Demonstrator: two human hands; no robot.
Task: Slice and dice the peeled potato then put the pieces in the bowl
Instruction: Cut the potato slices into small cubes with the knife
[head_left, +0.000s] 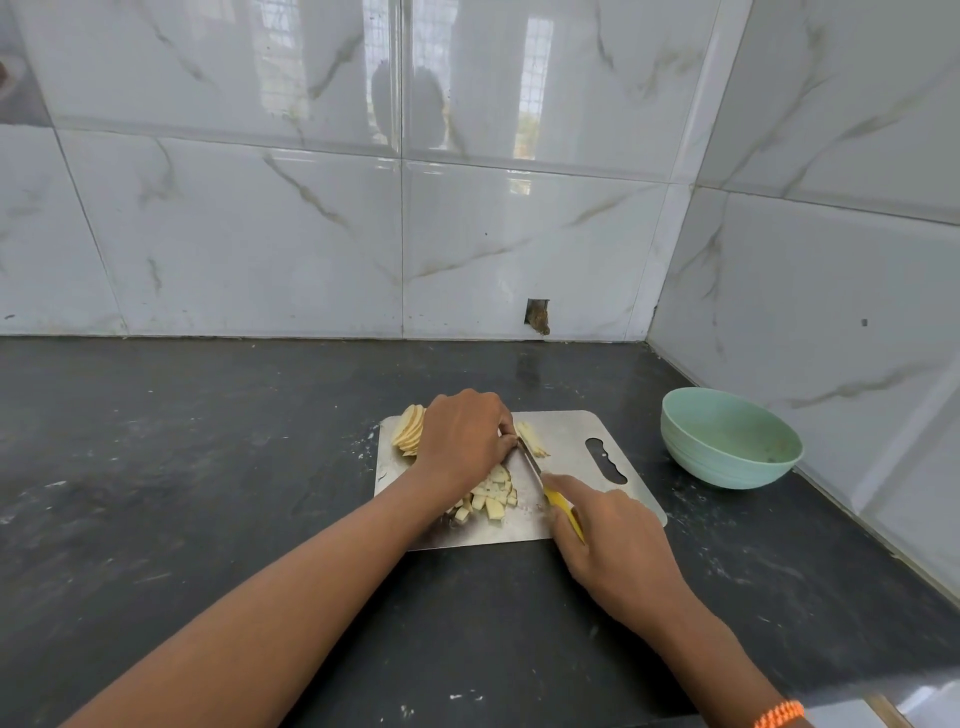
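The left hand (462, 441) covers whatever it presses on the steel cutting board (571, 431) and part of the fanned pale potato slices (408, 428). The right hand (608, 540) hides most of the knife's yellow handle (563, 506). An orange beaded wristband (779, 714) is cut off by the bottom edge.

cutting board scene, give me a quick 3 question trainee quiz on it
1. True or false: the bowl already holds diced potato.
2. Which hand grips the knife? A) left hand B) right hand
3. Fill in: the uncut slices lie at the cutting board's far ____ corner.

Key: 1 false, the pieces lie on the board; 2 B; 3 left.
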